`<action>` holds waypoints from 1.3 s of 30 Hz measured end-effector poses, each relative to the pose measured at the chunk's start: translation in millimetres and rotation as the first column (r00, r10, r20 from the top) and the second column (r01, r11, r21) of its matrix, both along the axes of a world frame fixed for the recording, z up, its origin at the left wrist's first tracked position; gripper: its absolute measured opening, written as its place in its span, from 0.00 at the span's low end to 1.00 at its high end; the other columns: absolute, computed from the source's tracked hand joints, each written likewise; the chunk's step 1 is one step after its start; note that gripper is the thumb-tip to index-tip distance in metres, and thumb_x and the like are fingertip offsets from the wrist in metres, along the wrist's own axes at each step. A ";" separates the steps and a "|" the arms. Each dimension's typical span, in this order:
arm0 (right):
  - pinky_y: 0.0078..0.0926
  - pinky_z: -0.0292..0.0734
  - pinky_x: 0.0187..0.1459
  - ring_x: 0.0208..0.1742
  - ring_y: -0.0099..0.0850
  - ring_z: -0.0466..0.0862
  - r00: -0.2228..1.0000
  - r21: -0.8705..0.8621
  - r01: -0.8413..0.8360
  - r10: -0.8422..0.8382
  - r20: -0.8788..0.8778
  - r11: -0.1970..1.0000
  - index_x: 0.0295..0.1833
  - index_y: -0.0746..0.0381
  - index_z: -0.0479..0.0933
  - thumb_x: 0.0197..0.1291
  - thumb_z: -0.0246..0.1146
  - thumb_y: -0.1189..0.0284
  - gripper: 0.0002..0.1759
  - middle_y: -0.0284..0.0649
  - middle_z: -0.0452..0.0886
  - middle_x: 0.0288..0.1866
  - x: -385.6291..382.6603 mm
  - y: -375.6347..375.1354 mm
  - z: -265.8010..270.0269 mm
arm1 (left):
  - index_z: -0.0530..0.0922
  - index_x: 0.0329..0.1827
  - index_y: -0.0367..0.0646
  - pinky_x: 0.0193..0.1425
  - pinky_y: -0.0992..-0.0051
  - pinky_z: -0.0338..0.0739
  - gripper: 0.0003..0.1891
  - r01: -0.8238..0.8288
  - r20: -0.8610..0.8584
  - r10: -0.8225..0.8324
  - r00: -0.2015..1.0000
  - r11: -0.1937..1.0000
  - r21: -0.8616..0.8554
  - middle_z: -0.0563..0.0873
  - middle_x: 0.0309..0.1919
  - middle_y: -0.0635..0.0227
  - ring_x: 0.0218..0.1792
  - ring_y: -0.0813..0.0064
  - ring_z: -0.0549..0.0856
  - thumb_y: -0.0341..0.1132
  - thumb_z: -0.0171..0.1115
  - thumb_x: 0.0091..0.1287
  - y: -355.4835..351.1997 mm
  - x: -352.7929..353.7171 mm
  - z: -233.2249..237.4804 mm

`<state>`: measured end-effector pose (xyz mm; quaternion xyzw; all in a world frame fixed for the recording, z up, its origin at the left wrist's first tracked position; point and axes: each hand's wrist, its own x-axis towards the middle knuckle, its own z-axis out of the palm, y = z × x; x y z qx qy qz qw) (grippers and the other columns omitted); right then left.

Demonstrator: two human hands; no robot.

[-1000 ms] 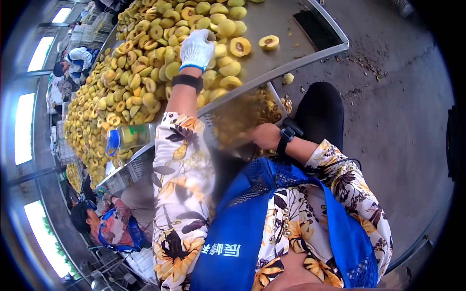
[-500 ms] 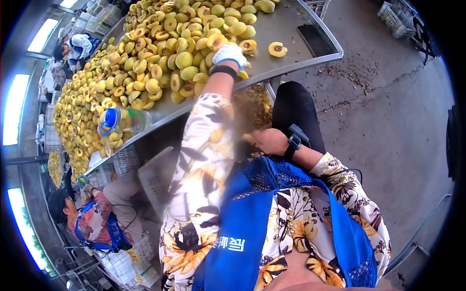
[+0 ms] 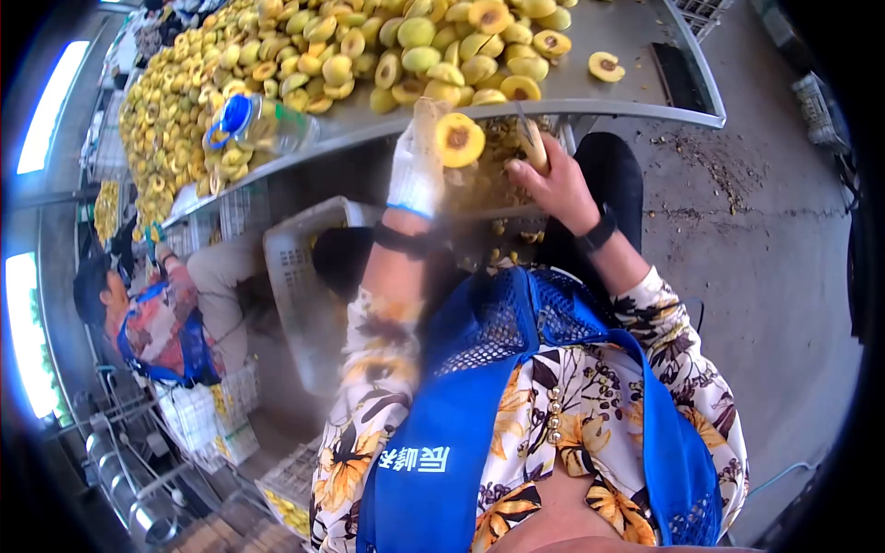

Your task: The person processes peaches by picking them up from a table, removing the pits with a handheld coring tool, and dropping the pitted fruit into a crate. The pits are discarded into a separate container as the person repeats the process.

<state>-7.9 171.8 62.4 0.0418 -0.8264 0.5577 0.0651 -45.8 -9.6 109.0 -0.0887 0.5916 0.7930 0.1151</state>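
My left hand [image 3: 415, 170], in a white glove, is closed on a yellow peach half [image 3: 459, 140]. Its cut face with a brown centre is turned toward my right side. Bare-skinned, my right hand [image 3: 562, 189] grips a knife by its light-coloured handle [image 3: 533, 147], with the thin blade pointing up and away from me. Both hands are just in front of the near edge of a metal table [image 3: 636, 103]. Behind them a large heap of halved yellow peaches [image 3: 419, 57] covers much of that table. Below the hands, some yellow and brown pieces show, partly blurred.
A clear bottle with a blue lid [image 3: 263, 124] lies by the table edge. To the left stands a pale plastic crate [image 3: 309, 304]. Another person [image 3: 171, 323] in a blue vest sits further left. Brown scraps [image 3: 714, 170] are scattered on the floor at right.
My left hand has come back from the heap and now has a peach half. The right hand has risen from my lap and the knife now shows. The view has shifted.
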 end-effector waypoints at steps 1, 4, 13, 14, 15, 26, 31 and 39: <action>0.27 0.75 0.41 0.37 0.30 0.80 0.996 -0.088 -0.072 0.076 0.043 0.993 0.55 0.66 0.70 0.55 0.65 0.62 0.26 0.44 0.80 0.36 -5.5 -6.3 -6.2 | 0.74 0.52 0.37 0.29 0.82 0.74 0.26 -0.077 -0.095 0.069 0.993 0.994 -0.083 0.82 0.33 0.65 0.28 0.79 0.80 0.54 0.50 0.68 2.3 6.4 -12.3; 0.29 0.75 0.46 0.44 0.35 0.81 0.974 -0.204 -0.185 0.207 0.096 0.961 0.55 0.65 0.70 0.53 0.65 0.62 0.27 0.46 0.81 0.43 1.2 -31.6 3.5 | 0.75 0.51 0.32 0.49 0.80 0.74 0.27 -0.095 -0.177 0.050 0.983 0.963 -0.252 0.81 0.43 0.62 0.44 0.78 0.79 0.52 0.50 0.68 4.4 29.9 -12.1; 0.36 0.76 0.39 0.38 0.49 0.81 0.978 0.169 -0.156 0.176 -0.111 0.973 0.54 0.62 0.68 0.56 0.64 0.62 0.23 0.53 0.80 0.33 -6.8 -45.1 36.7 | 0.74 0.52 0.44 0.40 0.75 0.76 0.26 -0.094 0.112 0.057 0.992 0.930 0.355 0.80 0.44 0.66 0.41 0.74 0.80 0.57 0.45 0.68 -0.4 40.0 -2.1; 0.37 0.76 0.38 0.38 0.50 0.81 0.986 0.199 -0.121 0.140 -0.086 0.973 0.53 0.62 0.68 0.56 0.63 0.63 0.22 0.53 0.80 0.33 -7.2 -43.6 33.7 | 0.75 0.52 0.44 0.40 0.75 0.76 0.25 -0.145 0.104 0.117 0.988 0.934 0.328 0.80 0.44 0.66 0.41 0.74 0.80 0.56 0.45 0.69 2.7 36.6 -6.9; 0.37 0.76 0.36 0.37 0.50 0.81 0.993 0.231 -0.088 0.104 -0.060 0.969 0.52 0.62 0.68 0.57 0.63 0.63 0.21 0.54 0.80 0.33 -6.3 -39.5 31.5 | 0.75 0.51 0.44 0.41 0.75 0.76 0.24 -0.197 0.096 0.176 0.980 0.933 0.302 0.80 0.44 0.67 0.40 0.74 0.80 0.55 0.46 0.69 5.7 33.8 -11.0; 0.47 0.70 0.29 0.29 0.56 0.77 0.988 0.301 -0.154 0.143 0.059 0.941 0.40 0.66 0.63 0.56 0.58 0.72 0.13 0.57 0.75 0.24 24.7 -29.4 0.0 | 0.74 0.51 0.38 0.49 0.76 0.75 0.18 -0.193 -0.231 0.244 0.942 0.956 0.222 0.81 0.44 0.64 0.42 0.75 0.80 0.44 0.48 0.71 25.8 25.7 -64.9; 0.48 0.69 0.29 0.28 0.56 0.76 0.990 0.353 -0.101 0.059 0.126 0.930 0.39 0.67 0.62 0.56 0.56 0.74 0.11 0.58 0.74 0.22 26.7 -33.5 -11.8 | 0.74 0.49 0.36 0.50 0.76 0.75 0.15 -0.226 -0.399 0.267 0.877 0.963 0.148 0.80 0.45 0.64 0.42 0.74 0.80 0.40 0.50 0.70 35.0 23.4 -80.0; 0.49 0.70 0.31 0.29 0.57 0.76 0.952 0.360 -0.297 0.244 0.185 0.884 0.37 0.70 0.61 0.53 0.55 0.77 0.11 0.59 0.74 0.22 26.7 -30.4 -13.0 | 0.78 0.39 0.36 0.32 0.79 0.76 0.14 -0.037 -0.104 0.055 0.993 0.986 0.161 0.81 0.29 0.64 0.29 0.75 0.81 0.40 0.53 0.66 13.6 9.4 -78.2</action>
